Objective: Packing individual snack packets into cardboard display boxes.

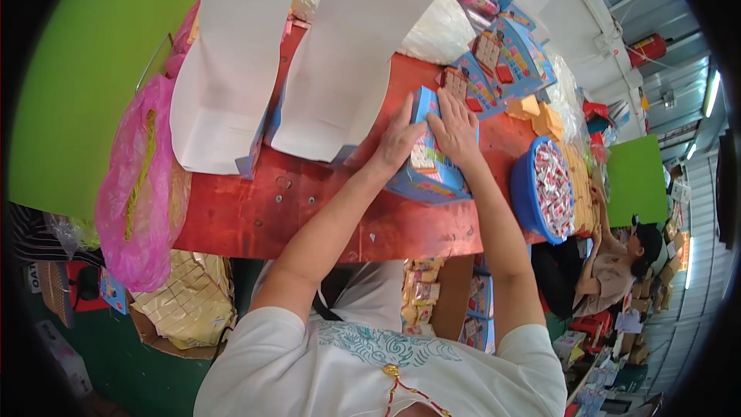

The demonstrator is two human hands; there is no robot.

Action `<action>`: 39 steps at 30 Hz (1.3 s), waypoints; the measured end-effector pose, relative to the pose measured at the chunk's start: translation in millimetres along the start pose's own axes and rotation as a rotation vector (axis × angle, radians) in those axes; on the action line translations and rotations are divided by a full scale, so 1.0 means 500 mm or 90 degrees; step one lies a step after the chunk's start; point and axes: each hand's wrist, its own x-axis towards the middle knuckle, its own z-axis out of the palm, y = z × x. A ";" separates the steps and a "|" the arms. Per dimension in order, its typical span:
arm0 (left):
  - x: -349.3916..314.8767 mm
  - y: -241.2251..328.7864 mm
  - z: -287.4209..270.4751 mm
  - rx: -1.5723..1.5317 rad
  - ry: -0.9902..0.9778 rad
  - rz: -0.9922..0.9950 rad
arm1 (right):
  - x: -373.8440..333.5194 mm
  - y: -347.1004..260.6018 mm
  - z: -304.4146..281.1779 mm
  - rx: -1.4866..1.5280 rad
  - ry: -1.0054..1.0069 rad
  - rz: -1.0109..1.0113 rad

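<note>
A blue printed cardboard box [429, 184] lies on the red table [231, 224] in front of me, its lid side up. My left hand [401, 139] holds the box along its left edge, thumb reaching over the top. Flat across the top and far right edge lies my right hand [457, 133], fingers stretched out and thumb apart. Part of the box's top is hidden under both hands. To their left stand two open boxes with white insides, the nearer one [332, 108] and another [220, 120], their tall flaps raised.
Right of the box sits a blue basin [519, 181] full of small wrapped packets. Behind are display boxes [513, 54] and a clear plastic bag [438, 31]. A pink plastic bag [139, 177] hangs at the left. A co-worker [606, 278] sits at far right.
</note>
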 end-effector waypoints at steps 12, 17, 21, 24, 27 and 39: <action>-0.041 0.104 0.018 0.199 -0.043 0.114 | -0.032 0.041 -0.063 0.089 -0.014 0.105; -0.073 0.110 0.003 0.487 -0.137 0.196 | -0.136 0.022 -0.046 -0.010 -0.036 0.099; -0.062 0.132 -0.005 0.550 -0.161 0.193 | -0.135 -0.002 -0.065 -0.033 0.000 0.067; -0.075 0.155 0.039 0.779 -0.191 0.084 | -0.159 0.028 -0.057 -0.020 -0.042 0.076; -0.052 0.180 0.061 0.805 -0.159 0.194 | -0.171 0.077 -0.059 -0.230 -0.075 -0.015; -0.112 0.129 0.014 -0.181 -0.102 -0.222 | -0.259 0.019 0.009 1.173 0.158 0.543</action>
